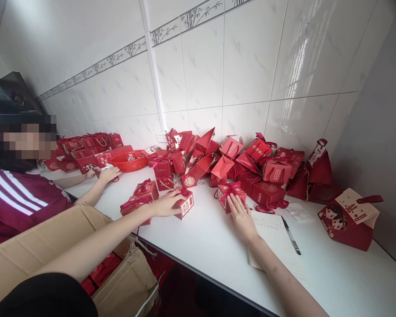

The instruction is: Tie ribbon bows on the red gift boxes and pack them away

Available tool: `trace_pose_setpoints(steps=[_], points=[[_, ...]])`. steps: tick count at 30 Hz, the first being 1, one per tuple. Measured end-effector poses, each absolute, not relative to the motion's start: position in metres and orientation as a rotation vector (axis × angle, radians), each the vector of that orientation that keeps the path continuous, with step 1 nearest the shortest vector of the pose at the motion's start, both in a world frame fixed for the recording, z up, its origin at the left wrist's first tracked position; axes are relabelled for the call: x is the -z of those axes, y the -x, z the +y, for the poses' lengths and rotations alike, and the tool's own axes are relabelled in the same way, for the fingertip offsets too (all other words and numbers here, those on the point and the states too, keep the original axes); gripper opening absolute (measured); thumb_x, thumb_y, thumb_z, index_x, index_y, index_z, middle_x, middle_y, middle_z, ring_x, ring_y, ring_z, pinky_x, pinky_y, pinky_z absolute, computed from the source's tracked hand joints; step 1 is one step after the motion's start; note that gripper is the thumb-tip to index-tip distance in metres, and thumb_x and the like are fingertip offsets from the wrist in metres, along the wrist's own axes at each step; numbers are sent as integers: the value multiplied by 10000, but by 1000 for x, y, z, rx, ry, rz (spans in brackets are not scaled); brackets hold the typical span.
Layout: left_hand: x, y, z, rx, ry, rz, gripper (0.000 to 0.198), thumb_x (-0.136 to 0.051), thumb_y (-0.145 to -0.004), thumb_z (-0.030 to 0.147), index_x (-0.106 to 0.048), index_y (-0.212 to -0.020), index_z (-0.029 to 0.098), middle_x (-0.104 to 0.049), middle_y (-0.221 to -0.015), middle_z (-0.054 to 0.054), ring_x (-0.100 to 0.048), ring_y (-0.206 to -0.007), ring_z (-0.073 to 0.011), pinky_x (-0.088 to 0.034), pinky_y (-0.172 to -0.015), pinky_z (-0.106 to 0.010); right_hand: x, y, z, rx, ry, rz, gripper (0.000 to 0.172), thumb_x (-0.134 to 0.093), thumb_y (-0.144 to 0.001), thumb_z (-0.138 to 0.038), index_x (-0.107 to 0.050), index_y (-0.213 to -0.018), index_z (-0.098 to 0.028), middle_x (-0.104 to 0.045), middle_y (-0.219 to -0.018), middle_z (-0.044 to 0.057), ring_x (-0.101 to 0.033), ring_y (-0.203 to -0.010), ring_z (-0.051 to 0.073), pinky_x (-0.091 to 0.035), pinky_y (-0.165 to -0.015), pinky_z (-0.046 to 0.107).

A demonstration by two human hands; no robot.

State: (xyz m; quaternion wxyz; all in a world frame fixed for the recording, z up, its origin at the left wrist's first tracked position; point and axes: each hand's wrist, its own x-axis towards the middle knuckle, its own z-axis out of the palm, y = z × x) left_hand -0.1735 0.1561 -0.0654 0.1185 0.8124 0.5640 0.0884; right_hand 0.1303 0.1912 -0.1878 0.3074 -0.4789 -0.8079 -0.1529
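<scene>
My left hand reaches across the table and grips a small red gift box with cream lettering on its side and a ribbon on top. To the right, my right hand lies with straight fingers against another red gift box, tied with a dark pink ribbon bow. This box stands upright on the white table; part of its front is covered by my fingers. Beside my left wrist sit two ribbon-tied red boxes, close together.
A heap of red boxes lines the tiled wall. A notebook, a pen and a partly folded box lie right. A cardboard carton stands at the near left. Another person handles a box beside a red basket.
</scene>
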Motion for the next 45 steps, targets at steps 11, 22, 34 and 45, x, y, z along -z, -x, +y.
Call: trace_pose_setpoints(steps=[11,22,34,45], points=[[77,188,170,-727,-1878,1746,532,-617,-697,486,-525,-1112,168,-567,-1233,-136,-510,-1171,-289,-398,-974,-389,177,-131,183,394,1241,-2065,462,-371,-800,-123,-502,-1243,-142,-473,-1351,149,-411,-1262,268,-334,-992,449],[65,154,152,-568,-1884,1408,494,-650,-609,226,-627,-1100,270,-550,-1299,-23,-476,-1230,-247,-422,-973,-313,187,-132,187,165,1337,-2113,518,-355,-791,-165,-431,-1303,-177,-416,-1399,153,-362,-1296,287,-198,-1028,592],[85,126,147,-789,-1686,1375,293,-628,-671,241,-594,-954,175,-642,-1014,-72,-580,-1037,-199,-444,-926,-345,145,-112,144,-1025,1046,-1947,538,-262,-874,-597,-539,-659,-189,-607,-630,43,-582,-617,179,-467,-656,325],[72,101,145,-680,-1828,1432,310,-598,-709,426,-635,-865,161,-641,-995,-64,-579,-990,-233,-412,-931,-357,134,-120,143,-1484,925,-2029,520,-532,-728,-652,-584,-573,-158,-455,-375,-49,-401,-381,81,-358,-496,241]])
